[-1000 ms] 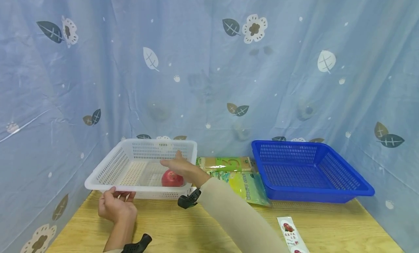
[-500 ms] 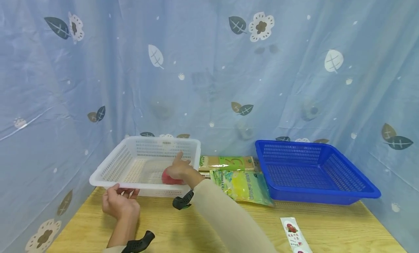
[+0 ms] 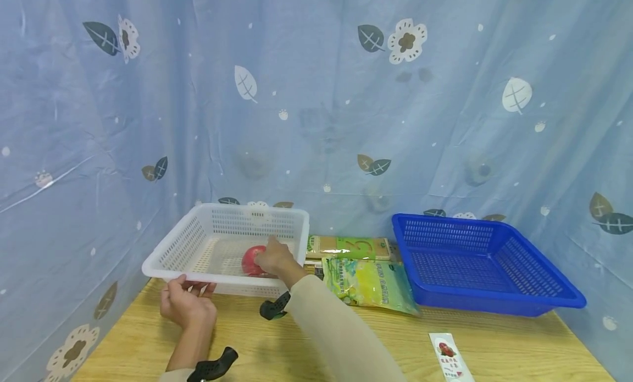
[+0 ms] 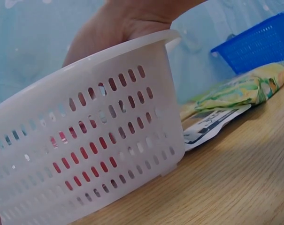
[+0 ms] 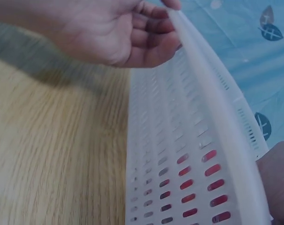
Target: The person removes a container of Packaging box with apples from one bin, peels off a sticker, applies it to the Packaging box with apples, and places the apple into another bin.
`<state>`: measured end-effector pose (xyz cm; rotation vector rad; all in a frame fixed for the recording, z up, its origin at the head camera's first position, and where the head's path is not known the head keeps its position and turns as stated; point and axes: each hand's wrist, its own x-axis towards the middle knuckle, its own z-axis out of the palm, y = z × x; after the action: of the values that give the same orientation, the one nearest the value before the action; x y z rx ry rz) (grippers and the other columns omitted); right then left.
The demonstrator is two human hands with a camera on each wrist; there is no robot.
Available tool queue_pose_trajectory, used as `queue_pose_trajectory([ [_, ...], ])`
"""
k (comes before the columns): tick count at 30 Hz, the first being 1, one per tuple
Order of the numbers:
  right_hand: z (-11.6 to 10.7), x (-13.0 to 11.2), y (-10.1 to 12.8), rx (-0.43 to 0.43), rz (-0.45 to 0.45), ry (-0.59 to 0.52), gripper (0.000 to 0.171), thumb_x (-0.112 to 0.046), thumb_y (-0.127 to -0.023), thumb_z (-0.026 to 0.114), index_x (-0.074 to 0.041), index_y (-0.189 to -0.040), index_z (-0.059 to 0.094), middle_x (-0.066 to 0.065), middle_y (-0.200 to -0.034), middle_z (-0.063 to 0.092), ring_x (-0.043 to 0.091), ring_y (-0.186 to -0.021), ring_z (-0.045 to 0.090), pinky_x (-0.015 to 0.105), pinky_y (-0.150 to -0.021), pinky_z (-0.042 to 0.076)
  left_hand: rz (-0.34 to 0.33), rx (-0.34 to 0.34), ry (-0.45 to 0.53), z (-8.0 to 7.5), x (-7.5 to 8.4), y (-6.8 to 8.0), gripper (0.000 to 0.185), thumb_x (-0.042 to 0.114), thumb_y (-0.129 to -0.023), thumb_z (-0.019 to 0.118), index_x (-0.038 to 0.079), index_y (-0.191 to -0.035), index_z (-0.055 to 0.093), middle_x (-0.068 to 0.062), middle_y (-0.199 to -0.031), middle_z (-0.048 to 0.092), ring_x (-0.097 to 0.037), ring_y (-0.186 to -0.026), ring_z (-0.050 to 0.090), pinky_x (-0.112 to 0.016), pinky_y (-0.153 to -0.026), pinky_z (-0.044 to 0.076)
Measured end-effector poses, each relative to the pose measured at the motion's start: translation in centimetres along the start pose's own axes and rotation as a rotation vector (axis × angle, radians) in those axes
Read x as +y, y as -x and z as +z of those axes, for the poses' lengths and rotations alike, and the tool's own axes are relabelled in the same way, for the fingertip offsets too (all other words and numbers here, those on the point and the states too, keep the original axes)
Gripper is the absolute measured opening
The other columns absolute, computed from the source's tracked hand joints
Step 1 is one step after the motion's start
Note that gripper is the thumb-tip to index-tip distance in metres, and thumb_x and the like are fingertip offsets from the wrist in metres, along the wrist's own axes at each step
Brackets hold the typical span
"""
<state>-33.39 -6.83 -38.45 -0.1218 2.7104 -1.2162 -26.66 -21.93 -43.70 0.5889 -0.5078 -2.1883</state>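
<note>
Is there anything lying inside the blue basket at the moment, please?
No, the head view shows the blue basket holding nothing, only its bare perforated floor and walls.

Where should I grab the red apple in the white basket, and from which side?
From above: wrap the round upper half of the red apple, since the white basket walls block the sides. The right hand already lies on it; the left hand holds the near rim.
</note>
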Motion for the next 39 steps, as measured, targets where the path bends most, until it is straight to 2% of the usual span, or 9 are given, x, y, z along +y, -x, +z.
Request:
queue_pose_trajectory([
  [6,0.1,0.0,-0.1,0.018,-0.04,0.018,0.073,-0.019,-0.09,0.071,-0.014,-0.155,0.039,0.022,-0.142,0.049,0.041,-0.13,0.049,0.054,-0.104,0.046,-0.013,0.02,0.001,-0.3,0.1,-0.1,0.013,0.006,-0.094,0.055,0.005,-0.082,0.054,-0.005,-0.065,0.055,-0.019,-0.043,0.056,-0.034,-0.037,0.051],
  [15,0.9,0.3,0.1,0.048,-0.102,-0.21,0.066,-0.009,-0.09,0.07,-0.014,-0.152,0.046,0.016,-0.154,0.045,0.035,-0.142,0.041,0.052,-0.114,0.04,0.045,0.035,-0.061,-1.0,-0.1,0.0,0.011,0.006,-0.094,0.048,0.006,-0.083,0.049,-0.004,-0.067,0.055,-0.015,-0.042,0.054,-0.03,-0.035,0.05],
  [17,0.8,0.3,0.1,0.046,-0.088,-0.302,0.066,-0.004,-0.091,0.067,-0.016,-0.153,0.046,0.016,-0.154,0.045,0.035,-0.127,0.058,0.051,-0.103,0.051,0.047,0.02,-0.061,-1.0,-0.1,0.1,0.011,0.006,-0.094,0.048,0.006,-0.084,0.048,-0.004,-0.068,0.055,-0.015,-0.043,0.053,-0.03,-0.035,0.05],
  [19,0.6,0.4,0.2,0.04,-0.068,-0.403,0.067,-0.001,-0.092,0.065,-0.018,-0.154,0.045,0.018,-0.155,0.043,0.033,-0.105,0.069,0.046,-0.083,0.061,0.043,0.007,-0.06,-1.0,-0.3,0.1,0.011,0.007,-0.095,0.048,0.006,-0.084,0.048,-0.004,-0.069,0.055,-0.015,-0.044,0.052,-0.03,-0.036,0.05],
  [22,0.3,0.3,0.5,0.04,-0.037,-0.565,0.069,0.003,-0.094,0.061,-0.019,-0.156,0.041,0.021,-0.158,0.038,0.03,-0.075,0.071,0.038,-0.057,0.062,0.042,-0.013,-0.06,-0.9,-0.4,0.2,0.011,0.007,-0.095,0.048,0.005,-0.085,0.047,-0.004,-0.07,0.054,-0.015,-0.045,0.052,-0.03,-0.036,0.05],
  [27,-0.1,-0.1,1.1,0.097,-0.044,-0.658,0.072,0.002,-0.094,0.061,-0.022,-0.158,0.037,0.026,-0.159,0.033,0.027,-0.079,0.071,0.033,-0.053,0.061,0.058,-0.032,-0.063,-0.8,-0.5,0.2,0.01,0.007,-0.095,0.047,0.005,-0.086,0.048,-0.003,-0.071,0.055,-0.014,-0.044,0.054,-0.029,-0.036,0.05],
  [33,-1.0,-0.8,2.0,0.12,-0.088,-0.769,0.071,0.0,-0.095,0.061,-0.022,-0.158,0.037,0.032,-0.141,0.046,0.024,-0.06,0.068,0.034,-0.054,0.061,0.061,-0.065,-0.061,-0.5,-0.4,0.2,0.01,0.007,-0.095,0.046,0.005,-0.086,0.048,-0.004,-0.072,0.056,-0.015,-0.045,0.056,-0.03,-0.038,0.053],
  [36,-2.0,-1.0,2.8,0.109,-0.112,-0.843,0.07,0.0,-0.095,0.063,-0.022,-0.157,0.039,0.023,-0.124,0.052,0.019,-0.053,0.063,0.033,-0.053,0.061,0.065,-0.072,-0.062,-0.3,-0.3,0.2,0.01,0.007,-0.096,0.045,0.005,-0.086,0.048,-0.004,-0.073,0.057,-0.014,-0.046,0.056,-0.03,-0.038,0.053],
  [39,-3.0,-0.9,3.6,0.099,-0.136,-0.889,0.069,0.001,-0.094,0.063,-0.021,-0.156,0.04,0.013,-0.104,0.049,0.015,-0.048,0.055,0.028,-0.049,0.058,0.066,-0.072,-0.063,-0.2,-0.2,0.3,0.01,0.007,-0.096,0.046,0.005,-0.086,0.047,-0.005,-0.074,0.058,-0.014,-0.045,0.056,-0.03,-0.038,0.052],
])
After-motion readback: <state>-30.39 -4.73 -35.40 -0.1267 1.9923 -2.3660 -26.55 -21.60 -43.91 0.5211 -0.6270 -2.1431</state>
